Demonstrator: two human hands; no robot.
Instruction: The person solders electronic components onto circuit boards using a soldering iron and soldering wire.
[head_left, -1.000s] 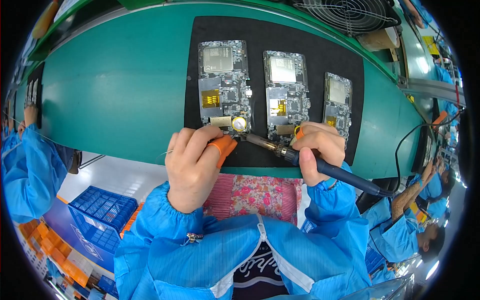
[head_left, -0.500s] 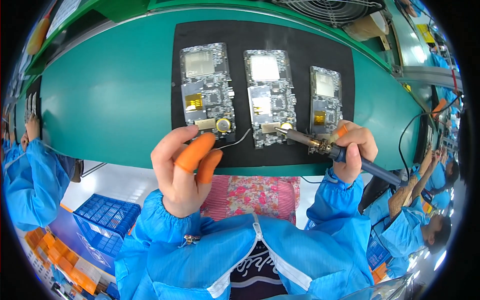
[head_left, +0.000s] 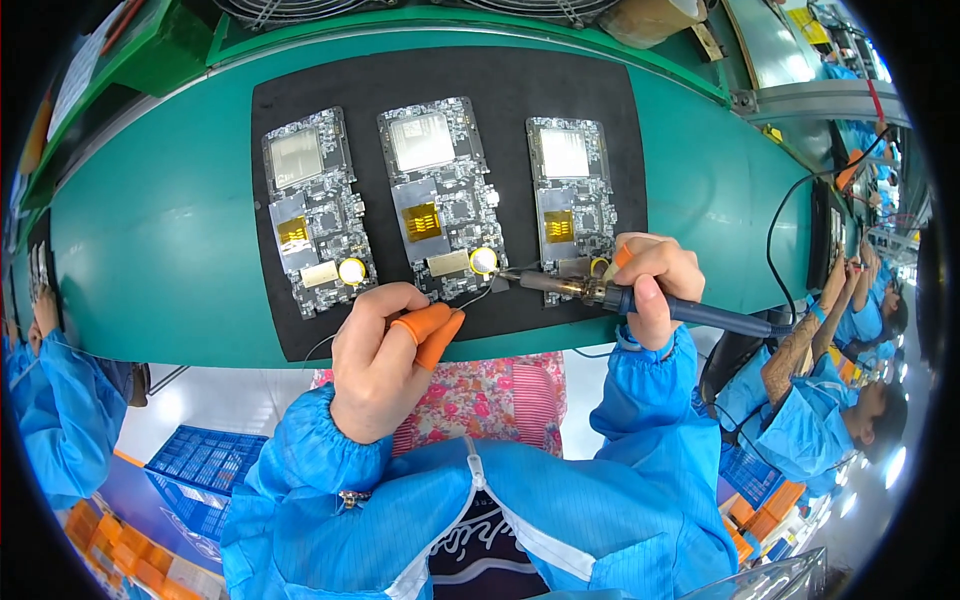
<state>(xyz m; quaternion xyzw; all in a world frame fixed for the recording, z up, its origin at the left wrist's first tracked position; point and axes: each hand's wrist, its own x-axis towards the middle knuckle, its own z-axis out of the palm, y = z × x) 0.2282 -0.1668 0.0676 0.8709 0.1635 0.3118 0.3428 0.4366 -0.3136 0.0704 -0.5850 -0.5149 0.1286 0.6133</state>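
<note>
Rightmost board point(head_left: 572, 205) partly hidden behind soldering iron point(head_left: 608, 295)

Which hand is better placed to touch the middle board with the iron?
Probably the right hand: it holds the soldering iron, tip near the middle board; the left hand pinches wire.

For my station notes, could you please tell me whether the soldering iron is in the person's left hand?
No, the right hand grips the soldering iron, while the left hand holds a thin wire.
</note>
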